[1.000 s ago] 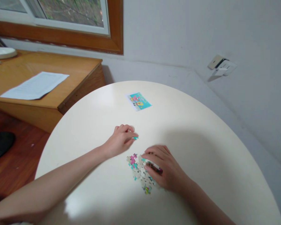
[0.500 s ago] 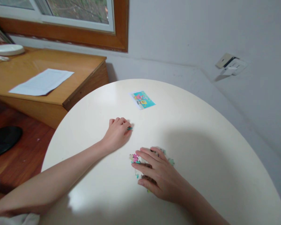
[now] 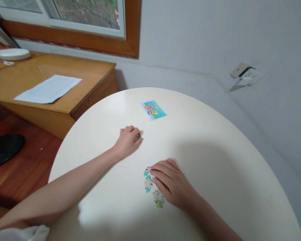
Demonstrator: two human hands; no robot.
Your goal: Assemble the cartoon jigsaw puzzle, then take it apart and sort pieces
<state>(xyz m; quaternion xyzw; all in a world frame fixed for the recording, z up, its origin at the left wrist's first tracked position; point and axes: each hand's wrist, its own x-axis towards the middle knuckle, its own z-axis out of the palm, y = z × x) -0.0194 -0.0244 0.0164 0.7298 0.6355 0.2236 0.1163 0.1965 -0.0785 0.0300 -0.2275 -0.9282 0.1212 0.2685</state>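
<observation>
At the middle of the round table my left hand (image 3: 128, 142) rests with its fingers curled. A small teal jigsaw piece (image 3: 138, 137) shows between its thumb and forefinger. Nearer to me, my right hand (image 3: 171, 180) lies palm down, fingers drawn together and bent over a heap of jigsaw pieces. Some loose jigsaw pieces (image 3: 148, 183), grey and teal, stick out left of its fingertips. Close to its thumb lie a few more, one with yellow-green and purple on it (image 3: 159, 203). The pieces under the palm are hidden.
Beyond my hands a small picture card (image 3: 154, 110) with cartoon figures on teal lies on the white round table (image 3: 110, 117). To the left is a wooden desk (image 3: 95, 72) with a paper sheet (image 3: 48, 88) and a white dish (image 3: 12, 54). A wall socket (image 3: 247, 75) is at right.
My right hand's spread fingers have drawn together over the heap, shifting the pieces and uncovering some near the thumb. My left hand has stayed in place with its piece. The view has tilted slightly.
</observation>
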